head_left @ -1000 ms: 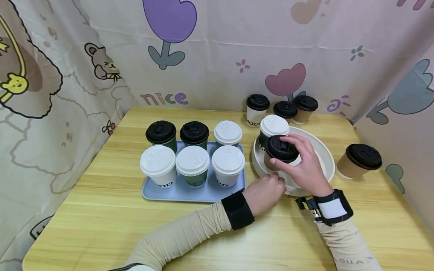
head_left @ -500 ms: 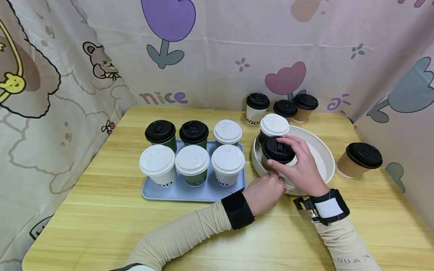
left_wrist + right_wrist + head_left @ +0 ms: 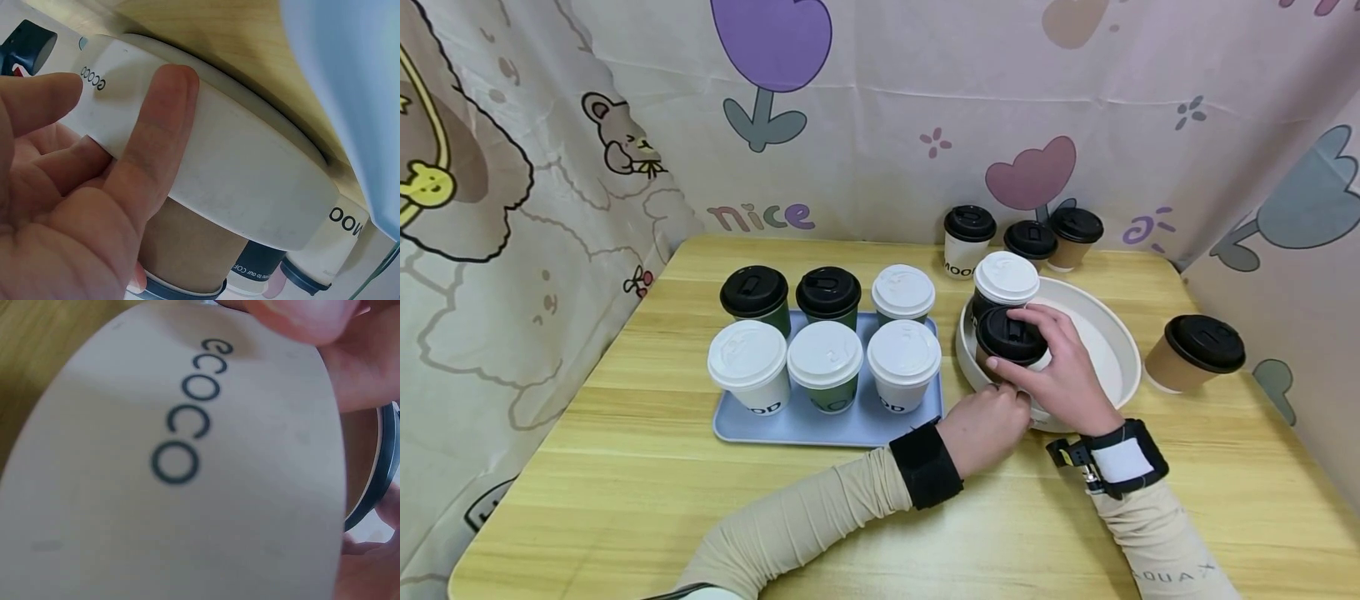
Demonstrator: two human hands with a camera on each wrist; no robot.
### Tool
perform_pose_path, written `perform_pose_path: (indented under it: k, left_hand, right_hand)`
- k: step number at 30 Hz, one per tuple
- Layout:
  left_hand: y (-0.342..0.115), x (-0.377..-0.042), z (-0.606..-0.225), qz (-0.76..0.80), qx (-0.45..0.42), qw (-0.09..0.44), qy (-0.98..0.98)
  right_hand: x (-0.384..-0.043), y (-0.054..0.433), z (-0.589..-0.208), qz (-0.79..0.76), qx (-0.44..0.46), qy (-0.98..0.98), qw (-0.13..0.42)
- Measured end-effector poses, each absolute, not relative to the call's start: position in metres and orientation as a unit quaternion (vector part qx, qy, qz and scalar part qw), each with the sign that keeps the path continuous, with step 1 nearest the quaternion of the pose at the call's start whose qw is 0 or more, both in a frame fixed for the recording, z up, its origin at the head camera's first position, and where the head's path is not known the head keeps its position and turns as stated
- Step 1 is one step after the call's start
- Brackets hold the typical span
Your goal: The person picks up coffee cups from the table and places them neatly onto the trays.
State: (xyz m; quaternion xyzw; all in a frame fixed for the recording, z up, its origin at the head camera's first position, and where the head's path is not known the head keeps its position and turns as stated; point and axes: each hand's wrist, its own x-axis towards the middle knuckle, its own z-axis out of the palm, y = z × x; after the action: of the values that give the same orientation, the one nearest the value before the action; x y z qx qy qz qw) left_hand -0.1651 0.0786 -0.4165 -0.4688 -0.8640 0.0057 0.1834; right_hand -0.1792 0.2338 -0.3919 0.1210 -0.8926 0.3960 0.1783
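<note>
Your left hand point(image 3: 988, 427) pinches round white plastic tray point(image 3: 1107, 333), right hand point(image 3: 1071, 375) brown paper cup point(image 3: 1006, 342) inside; four black-lidded paper cups point(image 3: 1195, 354) remain

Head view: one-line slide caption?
Right hand holds a black-lidded brown cup at the round white tray, left hand against its near side; six lidded cups stand on a blue tray.

Table point(image 3: 625, 492): light wood grain, rounded near-left corner | blue tray point(image 3: 820, 433): rectangular, flat, left of centre | round white tray point(image 3: 1108, 329): right of the blue one | near back edge: white cup point(image 3: 964, 254), partly hidden cup point(image 3: 1030, 240), brown cup point(image 3: 1075, 237), all black-lidded | right side: black-lidded tan cup point(image 3: 1183, 364), beside round tray
</note>
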Motion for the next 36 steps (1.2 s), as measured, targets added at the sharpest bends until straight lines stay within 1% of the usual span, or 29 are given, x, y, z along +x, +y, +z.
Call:
perform_pose_path:
  k: [19,27,33,36]
  left_hand:
    - [0.0786,-0.1657,-0.4182,0.011,-0.468,0.215,-0.857]
    - [0.0786,-0.1653,-0.4171,0.004,-0.469,0.204,-0.859]
    - [0.0780,-0.1649,-0.4166,0.011,-0.469,0.217,-0.856]
    - [0.0779,-0.1645,-0.4169,0.009,-0.471,0.214,-0.856]
  right_hand:
    - [-0.1817,0.2350,-0.3964,0.400,0.120,-0.890,0.181]
    - [-0.1833,0.2359,-0.3981,0.403,0.118,-0.893,0.164]
    - [-0.1837,0.2362,-0.3991,0.405,0.113,-0.895,0.149]
    - [-0.1829,0.2363,-0.3994,0.407,0.112,-0.895,0.143]
